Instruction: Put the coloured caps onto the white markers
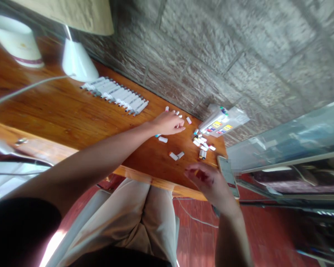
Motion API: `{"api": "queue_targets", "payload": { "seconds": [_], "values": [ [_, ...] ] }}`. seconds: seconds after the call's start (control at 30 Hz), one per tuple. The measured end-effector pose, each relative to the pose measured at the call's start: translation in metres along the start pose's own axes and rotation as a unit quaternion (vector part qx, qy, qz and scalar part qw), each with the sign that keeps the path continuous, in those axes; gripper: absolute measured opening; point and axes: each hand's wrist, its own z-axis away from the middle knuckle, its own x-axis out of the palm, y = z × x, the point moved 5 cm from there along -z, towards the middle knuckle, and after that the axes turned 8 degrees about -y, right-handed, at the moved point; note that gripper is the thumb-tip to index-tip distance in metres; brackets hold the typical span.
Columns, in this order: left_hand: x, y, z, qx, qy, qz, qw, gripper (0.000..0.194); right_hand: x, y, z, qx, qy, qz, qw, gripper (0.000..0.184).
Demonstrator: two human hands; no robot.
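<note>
My left hand (169, 123) is over the wooden table among scattered small marker caps. Its fingers are curled with the thumb alongside, and whatever they may hold is hidden. A pinkish-ended cap (189, 120) lies just right of it, and a white cap (163, 139) lies below it. Near the table's front edge, my right hand (208, 181) is raised with bent fingers closed together. A small orange-yellow spot shows between them, too blurred to name. Two caps (173, 155) lie to its left, and a pile of caps (202, 141) is just beyond it.
A row of white markers (119, 94) lies at the back left beside a white lamp base (78, 61). Farther left stands a paper cup (23, 44). A clear plastic case (224, 120) leans by the brick wall. A phone (227, 174) lies at the table's right edge.
</note>
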Motion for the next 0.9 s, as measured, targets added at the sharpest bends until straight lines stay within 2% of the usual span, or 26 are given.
{"api": "queue_targets", "payload": {
  "seconds": [0.03,0.07,0.13,0.17,0.23,0.3,0.4,0.5,0.67,0.77,0.9],
  "values": [
    [-0.001,0.0,0.0,-0.001,0.001,0.003,1.0,0.031,-0.011,0.003,-0.016,-0.009,0.022,0.04,0.999,0.026],
    [-0.002,-0.001,0.001,0.001,0.003,0.009,1.0,0.032,-0.017,0.007,-0.032,-0.015,0.015,0.073,0.997,0.034],
    [-0.004,-0.002,0.002,0.003,0.008,0.015,1.0,0.032,-0.015,0.012,-0.063,-0.029,-0.055,0.107,0.992,0.046],
    [-0.005,-0.002,0.002,0.003,0.009,0.017,1.0,0.032,-0.011,0.014,-0.075,-0.04,-0.095,0.123,0.987,0.045],
    [-0.006,-0.003,0.003,0.0,0.009,0.016,1.0,0.034,-0.003,0.014,-0.091,-0.05,-0.13,0.164,0.977,0.032],
    [-0.006,-0.003,0.003,-0.002,0.006,0.011,1.0,0.035,0.002,0.015,-0.098,-0.04,-0.134,0.187,0.972,0.018],
    [-0.006,-0.002,0.003,0.0,0.006,0.008,1.0,0.035,0.001,0.018,-0.1,-0.011,-0.127,0.188,0.974,0.013],
    [-0.007,-0.001,0.002,0.003,0.013,0.013,1.0,0.036,-0.012,0.019,-0.111,-0.016,-0.105,0.14,0.984,0.011],
    [-0.012,-0.007,0.003,-0.027,0.037,0.019,0.999,0.037,-0.036,0.017,-0.155,-0.068,-0.071,-0.026,0.995,0.024],
    [-0.017,-0.013,0.005,-0.059,0.067,0.032,0.995,0.039,-0.031,0.021,-0.173,-0.101,-0.051,-0.089,0.99,0.026],
    [-0.017,-0.014,0.005,-0.064,0.076,0.035,0.994,0.039,-0.011,0.036,-0.175,-0.125,-0.018,-0.141,0.982,0.027]
  ]
}}
